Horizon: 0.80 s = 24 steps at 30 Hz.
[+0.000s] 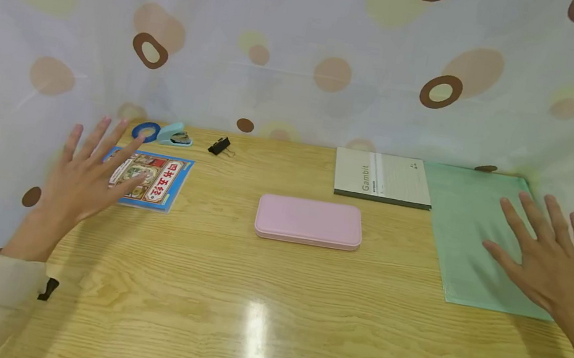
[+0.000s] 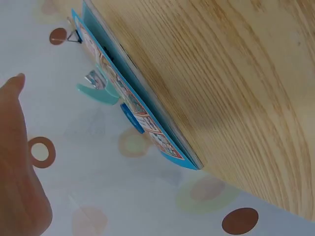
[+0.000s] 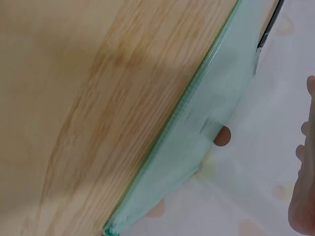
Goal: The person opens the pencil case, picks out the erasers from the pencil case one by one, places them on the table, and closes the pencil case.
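My left hand [image 1: 85,184] hovers with spread fingers over the left side of the table, partly covering a blue-bordered picture book [image 1: 164,185]. On the right, my right hand [image 1: 555,265] is also spread, raised above a pale green mesh folder [image 1: 457,243]. Neither hand holds anything. Between them lies a closed pink pencil case [image 1: 309,221]. In the left wrist view, the thumb side of the left hand [image 2: 19,172] shows apart from the book [image 2: 133,101]. The right wrist view catches only an edge of the right hand [image 3: 306,182], clear of the folder [image 3: 192,123].
Along the back stand a roll of blue tape [image 1: 136,131], a light blue stapler [image 1: 172,134] and a black binder clip [image 1: 219,146]. A "Gambit" notebook [image 1: 394,180] lies beside the folder. A dotted curtain [image 1: 299,31] encloses the wooden table [image 1: 179,287] at the back and sides.
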### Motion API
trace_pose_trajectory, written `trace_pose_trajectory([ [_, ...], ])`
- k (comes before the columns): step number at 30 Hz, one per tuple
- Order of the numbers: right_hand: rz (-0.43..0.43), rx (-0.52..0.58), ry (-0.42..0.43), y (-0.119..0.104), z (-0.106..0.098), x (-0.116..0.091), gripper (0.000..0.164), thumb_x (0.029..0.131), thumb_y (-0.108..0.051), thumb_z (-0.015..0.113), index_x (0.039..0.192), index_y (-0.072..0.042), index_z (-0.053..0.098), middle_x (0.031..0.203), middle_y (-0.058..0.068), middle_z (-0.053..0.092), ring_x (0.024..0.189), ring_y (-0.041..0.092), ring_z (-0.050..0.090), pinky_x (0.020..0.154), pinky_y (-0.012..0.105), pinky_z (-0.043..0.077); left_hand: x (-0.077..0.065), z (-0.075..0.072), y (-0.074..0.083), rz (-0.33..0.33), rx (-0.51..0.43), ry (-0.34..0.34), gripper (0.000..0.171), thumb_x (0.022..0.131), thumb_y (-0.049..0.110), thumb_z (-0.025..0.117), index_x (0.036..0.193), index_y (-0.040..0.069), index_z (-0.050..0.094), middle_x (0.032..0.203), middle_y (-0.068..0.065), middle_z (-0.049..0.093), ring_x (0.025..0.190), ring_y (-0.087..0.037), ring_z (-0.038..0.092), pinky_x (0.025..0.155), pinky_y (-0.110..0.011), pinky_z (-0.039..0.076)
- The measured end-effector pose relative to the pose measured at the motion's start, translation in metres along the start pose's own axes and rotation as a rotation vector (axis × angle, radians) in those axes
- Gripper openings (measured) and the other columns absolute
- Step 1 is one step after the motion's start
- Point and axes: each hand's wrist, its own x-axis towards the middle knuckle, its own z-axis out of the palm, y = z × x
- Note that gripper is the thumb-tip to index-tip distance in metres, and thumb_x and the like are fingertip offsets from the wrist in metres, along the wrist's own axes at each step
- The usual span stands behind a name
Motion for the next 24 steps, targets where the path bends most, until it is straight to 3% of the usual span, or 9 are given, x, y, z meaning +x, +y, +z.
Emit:
trace_pose_trajectory([
  [4, 0.158, 0.156, -0.396, -0.001, -0.006, -0.005, 0.073, 0.107, -0.065, 0.031, 0.167, -0.024, 0.024, 0.174, 0.002, 0.013, 0.16, 0.029, 0.003, 0.126, 0.056, -0.002, 0.001, -0.001, 0.005, -0.061, -0.119, -0.14, 0.077, 0.105, 0.064, 0.039, 0.168, 0.026, 0.016, 0.175, 0.002, -0.005, 0.161, -0.027, -0.003, 0.126, -0.055, -0.006],
  [7, 0.297, 0.288, -0.653, -0.007, -0.008, -0.002, 0.073, 0.11, -0.05, 0.043, 0.169, -0.027, 0.007, 0.175, 0.001, 0.001, 0.16, 0.027, -0.012, 0.124, 0.058, -0.013, 0.005, 0.002, 0.011, -0.049, -0.278, -0.177, 0.075, 0.106, 0.052, 0.051, 0.168, 0.023, 0.019, 0.175, -0.005, 0.005, 0.161, -0.027, -0.002, 0.126, -0.057, -0.004],
  [10, 0.343, 0.462, -0.683, -0.021, -0.004, 0.006, 0.075, 0.108, -0.035, 0.054, 0.169, -0.025, 0.011, 0.174, 0.009, 0.01, 0.161, 0.03, -0.006, 0.122, 0.062, -0.013, 0.011, 0.008, 0.021, -0.024, -0.444, -0.208, 0.073, 0.107, 0.045, 0.055, 0.167, 0.021, 0.023, 0.174, -0.01, 0.014, 0.161, -0.032, 0.005, 0.124, -0.064, 0.003],
  [15, 0.363, 0.687, -0.671, -0.057, 0.008, 0.022, 0.07, 0.108, -0.028, 0.055, 0.168, -0.019, 0.019, 0.171, 0.017, 0.02, 0.158, 0.043, 0.006, 0.115, 0.076, -0.003, 0.019, 0.017, 0.047, -0.035, -0.65, -0.323, 0.071, 0.108, 0.041, 0.055, 0.167, 0.021, 0.022, 0.172, -0.015, 0.017, 0.157, -0.044, 0.012, 0.118, -0.073, 0.014],
  [19, 0.362, 0.845, -0.691, -0.083, 0.02, 0.034, 0.069, 0.108, -0.025, 0.056, 0.167, -0.016, 0.021, 0.17, 0.019, 0.021, 0.156, 0.05, 0.009, 0.111, 0.081, 0.002, 0.026, 0.025, 0.069, -0.043, -0.793, -0.417, 0.07, 0.108, 0.044, 0.054, 0.167, 0.026, 0.02, 0.173, -0.011, 0.017, 0.158, -0.042, 0.012, 0.118, -0.072, 0.018],
  [24, 0.408, 1.007, -0.767, -0.112, 0.033, 0.049, 0.07, 0.109, -0.03, 0.055, 0.168, -0.024, 0.017, 0.173, 0.012, 0.014, 0.158, 0.043, 0.006, 0.115, 0.077, 0.011, 0.037, 0.033, 0.098, -0.044, -0.918, -0.491, 0.07, 0.107, 0.049, 0.053, 0.167, 0.027, 0.022, 0.172, -0.003, 0.021, 0.159, -0.035, 0.013, 0.121, -0.066, 0.019],
])
